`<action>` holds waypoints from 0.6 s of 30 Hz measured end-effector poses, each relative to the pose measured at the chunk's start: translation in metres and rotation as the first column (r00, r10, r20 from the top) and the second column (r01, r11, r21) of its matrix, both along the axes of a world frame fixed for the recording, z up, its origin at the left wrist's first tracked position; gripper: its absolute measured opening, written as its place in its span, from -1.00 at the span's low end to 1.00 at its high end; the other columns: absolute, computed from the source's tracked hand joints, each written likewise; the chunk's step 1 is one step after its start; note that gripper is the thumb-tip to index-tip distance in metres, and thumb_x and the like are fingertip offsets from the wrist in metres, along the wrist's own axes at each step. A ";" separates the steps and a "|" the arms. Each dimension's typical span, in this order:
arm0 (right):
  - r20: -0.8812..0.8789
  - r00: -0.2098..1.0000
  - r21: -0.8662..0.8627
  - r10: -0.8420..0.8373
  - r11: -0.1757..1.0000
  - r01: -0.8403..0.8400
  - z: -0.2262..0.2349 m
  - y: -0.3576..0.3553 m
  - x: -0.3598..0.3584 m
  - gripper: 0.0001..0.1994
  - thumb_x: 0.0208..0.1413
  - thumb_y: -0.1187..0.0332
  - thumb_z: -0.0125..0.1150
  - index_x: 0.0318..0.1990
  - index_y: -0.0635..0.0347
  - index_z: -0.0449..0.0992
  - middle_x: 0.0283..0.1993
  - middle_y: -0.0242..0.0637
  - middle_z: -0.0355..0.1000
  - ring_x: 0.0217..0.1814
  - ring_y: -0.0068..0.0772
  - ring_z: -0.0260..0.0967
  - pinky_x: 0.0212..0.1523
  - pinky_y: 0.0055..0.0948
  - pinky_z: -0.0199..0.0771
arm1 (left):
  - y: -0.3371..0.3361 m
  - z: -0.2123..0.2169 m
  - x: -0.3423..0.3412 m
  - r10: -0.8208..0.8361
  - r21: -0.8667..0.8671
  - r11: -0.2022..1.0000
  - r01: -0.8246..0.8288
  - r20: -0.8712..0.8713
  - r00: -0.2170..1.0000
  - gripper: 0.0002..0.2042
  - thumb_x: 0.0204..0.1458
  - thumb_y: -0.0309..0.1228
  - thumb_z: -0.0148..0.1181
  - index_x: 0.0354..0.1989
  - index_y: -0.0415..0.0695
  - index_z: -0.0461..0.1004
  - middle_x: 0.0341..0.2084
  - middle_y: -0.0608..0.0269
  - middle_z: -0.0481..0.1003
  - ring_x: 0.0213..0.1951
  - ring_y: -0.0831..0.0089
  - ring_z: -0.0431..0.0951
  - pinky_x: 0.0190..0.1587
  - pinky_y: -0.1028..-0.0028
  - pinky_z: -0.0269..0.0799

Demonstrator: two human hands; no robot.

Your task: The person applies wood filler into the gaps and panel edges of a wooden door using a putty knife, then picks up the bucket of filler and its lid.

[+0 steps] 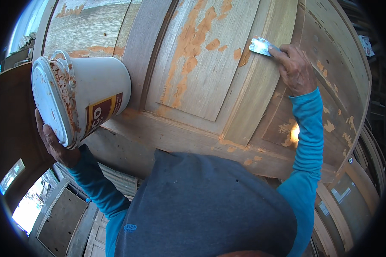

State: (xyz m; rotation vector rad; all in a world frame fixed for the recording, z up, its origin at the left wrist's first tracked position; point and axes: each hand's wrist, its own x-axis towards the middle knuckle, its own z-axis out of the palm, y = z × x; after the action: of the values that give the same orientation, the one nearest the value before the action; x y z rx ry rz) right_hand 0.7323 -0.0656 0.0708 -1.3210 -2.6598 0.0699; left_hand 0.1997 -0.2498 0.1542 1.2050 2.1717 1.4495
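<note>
Shirt: my dark grey shirt point(210, 205) is filling the near side of the wooden door point(218, 85); small blue print point(130, 228) is showing on it
Putty knife: my right hand point(298, 70) is clamping the putty knife point(261, 46) right of the door's raised panel, near orange filler point(188, 64)
Blade care: I'm judging that low, even pressure is suiting flush patches
Bucket: at the door's left, my left hand point(55, 145) is cupping the tilting white bucket point(98, 73); its grip I cannot tell
Bucket label: a maroon-and-yellow label point(101, 113) is carrying large pale lettering
</note>
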 end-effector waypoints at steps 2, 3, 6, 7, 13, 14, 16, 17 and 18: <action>-0.019 1.000 -0.046 0.024 0.999 -0.025 -0.005 0.003 0.000 -0.53 -0.03 0.58 0.35 0.09 -0.03 0.63 -0.08 -0.24 0.49 -0.05 -0.13 0.48 -0.03 -0.17 0.53 | 0.000 0.000 0.000 -0.003 0.006 1.000 0.003 0.015 1.000 -0.33 0.38 -0.05 -0.21 0.49 -0.33 0.12 0.41 -0.16 0.23 0.33 0.07 0.39 0.37 0.13 0.33; -0.030 0.999 -0.067 0.036 0.997 -0.038 -0.008 0.004 0.001 -0.54 -0.02 0.58 0.35 0.08 -0.03 0.63 -0.08 -0.24 0.50 -0.05 -0.13 0.48 -0.03 -0.18 0.53 | 0.000 -0.001 -0.001 -0.007 0.012 1.000 0.007 0.029 1.000 -0.33 0.38 -0.05 -0.21 0.49 -0.33 0.12 0.41 -0.16 0.23 0.33 0.07 0.40 0.37 0.13 0.33; 0.065 0.998 0.008 0.010 1.000 -0.011 0.005 0.001 0.001 -0.56 0.00 0.57 0.34 0.08 -0.02 0.63 -0.08 -0.24 0.50 -0.04 -0.15 0.48 -0.02 -0.19 0.52 | -0.001 -0.002 -0.002 -0.004 0.014 1.000 0.004 0.033 0.999 -0.32 0.38 -0.05 -0.20 0.49 -0.33 0.11 0.40 -0.17 0.24 0.32 0.07 0.40 0.36 0.14 0.34; 0.044 0.999 -0.006 0.018 1.000 -0.017 0.005 0.002 -0.001 -0.57 0.01 0.56 0.34 0.07 -0.02 0.63 -0.09 -0.24 0.50 -0.04 -0.15 0.48 -0.03 -0.19 0.52 | -0.002 -0.001 -0.002 -0.001 0.013 1.000 0.001 0.029 1.000 -0.32 0.38 -0.04 -0.20 0.49 -0.33 0.11 0.40 -0.17 0.24 0.32 0.08 0.41 0.36 0.14 0.35; 0.048 0.998 -0.074 0.034 0.997 -0.030 0.014 -0.015 -0.015 -0.59 0.03 0.57 0.32 0.07 0.01 0.63 -0.11 -0.22 0.48 -0.05 -0.14 0.47 -0.04 -0.18 0.51 | -0.001 -0.002 -0.002 0.003 0.012 1.000 -0.004 0.022 1.000 -0.33 0.37 -0.05 -0.20 0.49 -0.33 0.12 0.39 -0.16 0.26 0.31 0.10 0.42 0.34 0.16 0.37; 0.074 0.997 -0.101 0.031 0.995 -0.023 0.016 -0.019 -0.015 -0.54 0.00 0.61 0.32 0.10 0.02 0.62 -0.11 -0.20 0.48 -0.04 -0.11 0.47 -0.04 -0.17 0.51 | -0.001 -0.002 -0.002 0.007 0.011 1.000 -0.007 0.017 1.000 -0.33 0.37 -0.05 -0.20 0.49 -0.33 0.12 0.39 -0.16 0.26 0.30 0.10 0.43 0.34 0.17 0.37; 0.088 0.996 -0.120 0.030 0.993 -0.019 0.021 -0.025 -0.018 -0.49 -0.04 0.66 0.31 0.12 0.03 0.61 -0.11 -0.19 0.48 -0.03 -0.09 0.47 -0.03 -0.15 0.50 | 0.000 -0.001 0.000 0.013 0.010 1.000 -0.013 0.008 1.000 -0.33 0.38 -0.05 -0.20 0.49 -0.33 0.13 0.38 -0.16 0.27 0.30 0.11 0.43 0.34 0.18 0.37; 0.075 0.997 -0.112 0.031 0.993 -0.022 0.025 -0.027 -0.022 -0.49 -0.05 0.66 0.31 0.12 0.03 0.61 -0.11 -0.19 0.48 -0.04 -0.09 0.47 -0.04 -0.15 0.50 | 0.000 -0.001 0.001 0.022 0.000 1.000 -0.022 -0.002 1.000 -0.32 0.37 -0.03 -0.22 0.50 -0.31 0.13 0.38 -0.14 0.27 0.29 0.11 0.44 0.33 0.16 0.37; 0.062 0.998 -0.104 0.032 0.994 -0.025 0.028 -0.029 -0.024 -0.48 -0.06 0.66 0.31 0.12 0.03 0.61 -0.11 -0.19 0.48 -0.04 -0.09 0.47 -0.04 -0.14 0.50 | 0.000 0.000 0.002 0.031 -0.010 0.999 -0.031 -0.011 0.999 -0.31 0.37 -0.01 -0.23 0.50 -0.29 0.13 0.38 -0.12 0.27 0.29 0.11 0.44 0.32 0.15 0.38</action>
State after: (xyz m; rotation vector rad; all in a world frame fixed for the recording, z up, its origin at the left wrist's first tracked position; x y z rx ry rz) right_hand 0.7085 -0.0946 0.0988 -1.3364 -2.7628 0.1739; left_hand 0.2014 -0.2497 0.1538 1.1837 2.2121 1.4460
